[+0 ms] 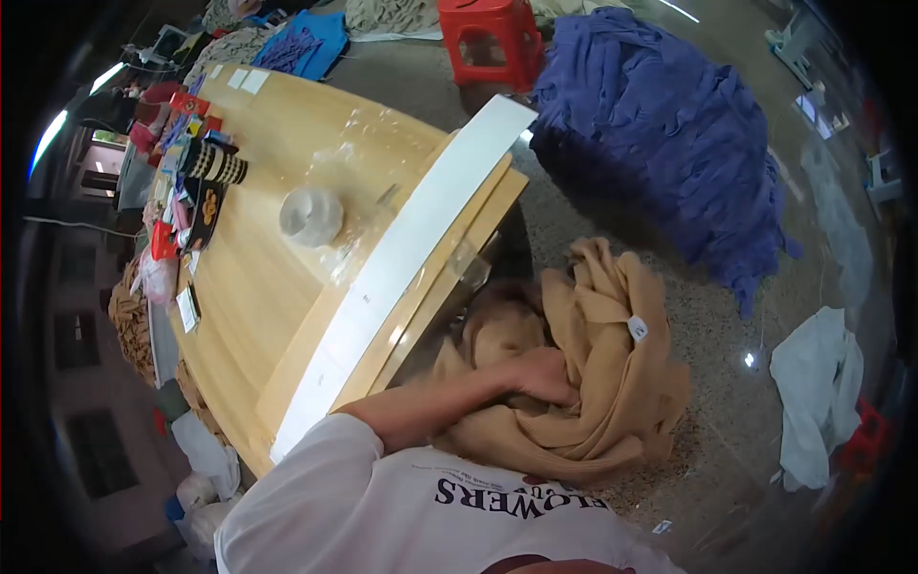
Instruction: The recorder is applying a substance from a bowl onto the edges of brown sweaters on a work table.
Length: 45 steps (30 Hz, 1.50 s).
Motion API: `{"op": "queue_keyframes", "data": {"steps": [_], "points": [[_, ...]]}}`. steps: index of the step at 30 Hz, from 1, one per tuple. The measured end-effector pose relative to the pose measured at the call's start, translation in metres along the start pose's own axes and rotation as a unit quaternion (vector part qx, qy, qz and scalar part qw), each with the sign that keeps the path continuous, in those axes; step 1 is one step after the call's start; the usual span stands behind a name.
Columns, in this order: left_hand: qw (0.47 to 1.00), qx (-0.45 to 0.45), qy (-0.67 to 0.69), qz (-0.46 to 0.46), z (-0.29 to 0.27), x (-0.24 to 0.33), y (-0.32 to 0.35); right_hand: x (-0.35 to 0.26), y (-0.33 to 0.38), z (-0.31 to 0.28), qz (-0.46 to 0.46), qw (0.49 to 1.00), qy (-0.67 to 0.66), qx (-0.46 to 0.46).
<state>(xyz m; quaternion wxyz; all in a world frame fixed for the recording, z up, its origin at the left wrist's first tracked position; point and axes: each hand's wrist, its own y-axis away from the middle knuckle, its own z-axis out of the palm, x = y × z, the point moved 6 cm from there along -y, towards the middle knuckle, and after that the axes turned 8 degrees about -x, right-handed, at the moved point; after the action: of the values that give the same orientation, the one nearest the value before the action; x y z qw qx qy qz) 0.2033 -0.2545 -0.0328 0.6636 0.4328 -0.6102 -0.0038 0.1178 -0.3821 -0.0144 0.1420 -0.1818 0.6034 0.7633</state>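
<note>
My left hand point(547, 377) reaches across from the left sleeve, its fingers closed in the folds of a tan knitted garment point(612, 383). The garment lies in a loose, crumpled heap in front of my body, beside the table's edge. A small white label point(638, 328) shows on its upper right part. Another bunched tan and brown piece of cloth point(502, 330) lies just beyond my hand, partly in shadow and blurred. My right hand does not show; whether the cloth hides it, I cannot tell.
A wooden table point(258, 153) with a white strip along its edge stands at the left, bearing a clear plastic-wrapped roll point(312, 216) and several small items. A big purple-blue garment pile point(660, 134), red stool point(490, 43) and pale cloth point(815, 397) are on the floor.
</note>
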Motion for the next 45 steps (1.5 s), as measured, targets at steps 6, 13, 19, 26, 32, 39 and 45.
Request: {"op": "queue_keyframes", "data": {"steps": [6, 13, 19, 26, 32, 39, 45], "points": [[0.994, 0.052, -0.092, -0.021, 0.014, 0.001, 0.069, 0.011, 0.038, 0.067, -0.059, 0.979, 0.172, -0.095], [0.964, 0.185, -0.183, 0.050, 0.050, 0.047, 0.191, 0.052, 0.112, 0.132, -0.103, 0.866, 0.454, -0.182], [0.949, 0.214, -0.219, 0.073, 0.098, 0.079, 0.338, 0.144, 0.167, 0.160, -0.093, 0.766, 0.604, -0.201], [0.931, 0.327, -0.146, -0.065, 0.163, -0.046, 0.388, 0.206, 0.207, 0.179, -0.062, 0.604, 0.758, -0.238], [0.861, 0.493, -0.110, -0.055, 0.175, -0.122, 0.380, 0.201, 0.248, 0.178, -0.076, 0.366, 0.872, -0.317], [0.843, 0.525, -0.101, -0.051, 0.178, -0.113, 0.403, 0.151, 0.234, 0.392, -0.418, 0.480, 0.652, -0.413], [0.655, 0.734, -0.173, -0.044, 0.235, -0.136, 0.434, 0.149, 0.147, 0.360, -0.216, 0.258, 0.911, -0.237]]}}
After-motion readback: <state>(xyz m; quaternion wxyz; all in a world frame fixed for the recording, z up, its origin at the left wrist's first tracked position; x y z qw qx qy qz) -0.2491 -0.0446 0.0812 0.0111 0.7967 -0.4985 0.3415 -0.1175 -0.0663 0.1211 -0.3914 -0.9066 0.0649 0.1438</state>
